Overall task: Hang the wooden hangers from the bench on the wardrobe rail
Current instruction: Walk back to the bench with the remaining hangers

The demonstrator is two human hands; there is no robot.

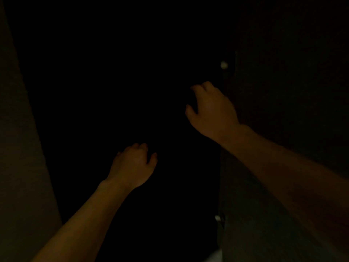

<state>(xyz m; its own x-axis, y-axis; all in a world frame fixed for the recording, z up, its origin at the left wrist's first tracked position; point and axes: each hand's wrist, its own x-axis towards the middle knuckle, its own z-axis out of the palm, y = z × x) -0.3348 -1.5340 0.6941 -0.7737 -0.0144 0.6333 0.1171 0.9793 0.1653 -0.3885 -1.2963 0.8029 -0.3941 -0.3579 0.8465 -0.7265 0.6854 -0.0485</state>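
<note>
Mostly the head view is black: the whole centre between the two forearms shows no detail, and no hanger, bench or rail can be made out anywhere, so where the hangers are cannot be told. Two hands are visible, both bare, backs toward the camera. Left hand (133, 164): fingers loosely curled, thumb apart from them, nothing visibly gripped; whether anything lies under the palm cannot be told. Right hand (211, 108): higher and further out, fingers bent downward, thumb spread to the left, fingertips lost in darkness, nothing seen in the grasp. The hands are well apart. A dim pale panel (20, 167) runs down the left edge; a dark panel (283, 91) fills the right, its vertical edge just beside the right hand. Two small pale spots (224, 64) sit near that edge, one above the right hand, one low; identity unclear.
</note>
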